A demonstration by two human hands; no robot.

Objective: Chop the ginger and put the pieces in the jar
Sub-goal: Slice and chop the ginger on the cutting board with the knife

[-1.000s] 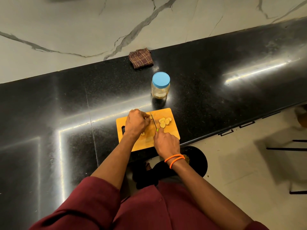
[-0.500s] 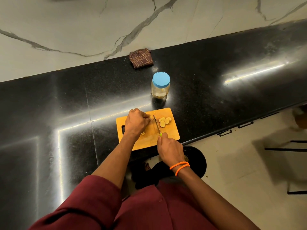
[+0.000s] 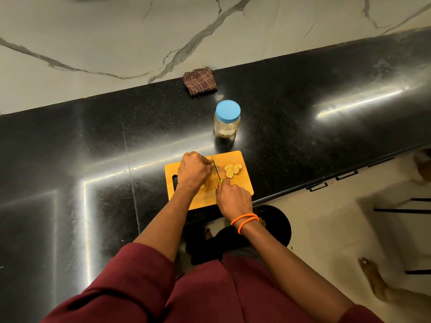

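Observation:
A wooden cutting board point(image 3: 242, 186) lies on the black counter near its front edge. My left hand point(image 3: 192, 170) is curled over the ginger, which is almost entirely hidden under the fingers. My right hand point(image 3: 233, 198) grips the green handle of a knife point(image 3: 217, 170), whose blade stands right beside my left fingertips. Several pale ginger slices point(image 3: 232, 170) lie on the board to the right of the blade. A clear jar point(image 3: 227, 118) with a blue lid on stands behind the board.
A folded brown checked cloth point(image 3: 200, 82) lies at the back of the black counter point(image 3: 93, 148), against the marble wall. A dark round stool seat point(image 3: 277, 224) sits below the counter edge. Metal chair legs point(image 3: 405, 209) and a person's bare foot point(image 3: 373, 276) are on the floor to the right.
My right hand drew the knife back toward me, then pushed it forward again beside my left fingers. The head view shifted slightly.

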